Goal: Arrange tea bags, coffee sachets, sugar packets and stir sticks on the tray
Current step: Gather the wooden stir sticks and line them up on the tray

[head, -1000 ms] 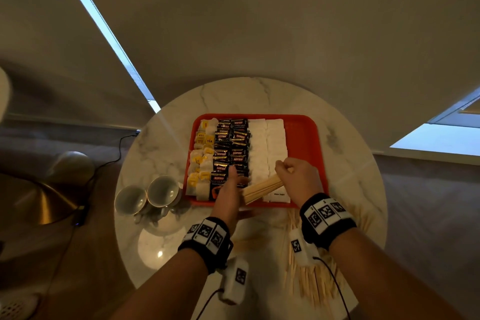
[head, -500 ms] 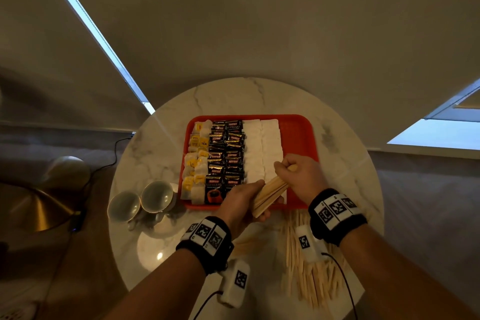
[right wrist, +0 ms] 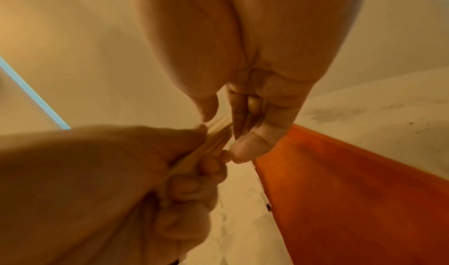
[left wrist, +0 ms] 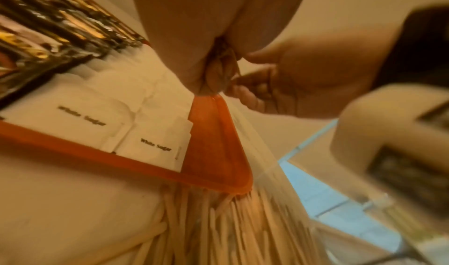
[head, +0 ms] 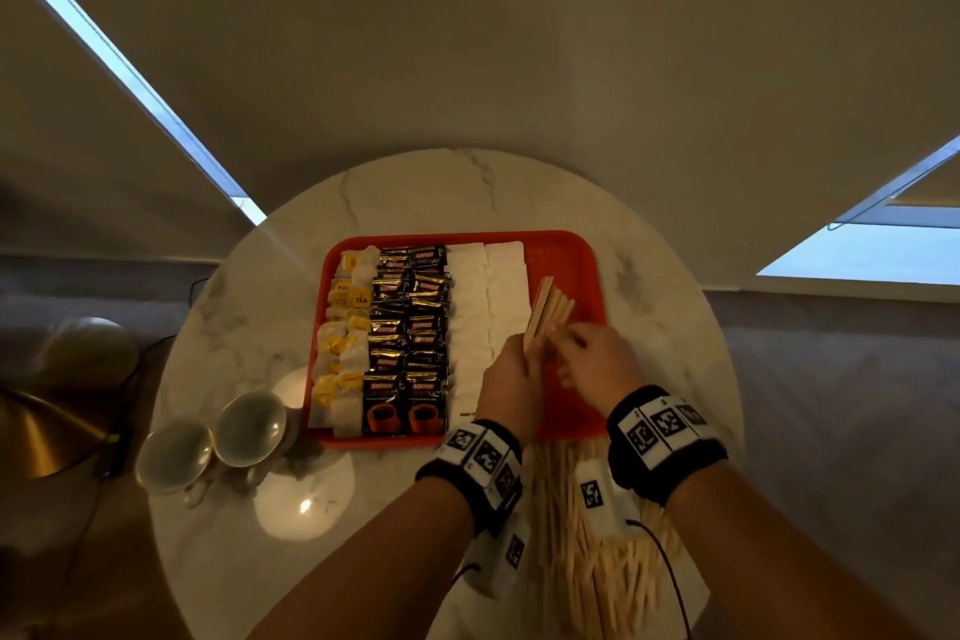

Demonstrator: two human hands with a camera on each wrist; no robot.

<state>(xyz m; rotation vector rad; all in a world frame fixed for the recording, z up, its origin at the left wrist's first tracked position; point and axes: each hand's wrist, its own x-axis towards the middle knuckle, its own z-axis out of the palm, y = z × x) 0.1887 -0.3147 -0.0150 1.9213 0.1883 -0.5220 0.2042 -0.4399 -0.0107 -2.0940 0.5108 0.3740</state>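
Stir sticks (head: 546,311) fan past left hand (head: 511,379) grip; right hand (head: 592,364) fingertips pinch bundle, above tray (head: 566,250).

Bare forearms, black wristbands (head: 470,463) with square-coded white tags, seemingly wired camera pods (head: 597,499)

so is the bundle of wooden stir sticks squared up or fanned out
Fanned out: the bundle of wooden stir sticks splays at its far tips over the red plastic tray, while the left hand grips its near end.
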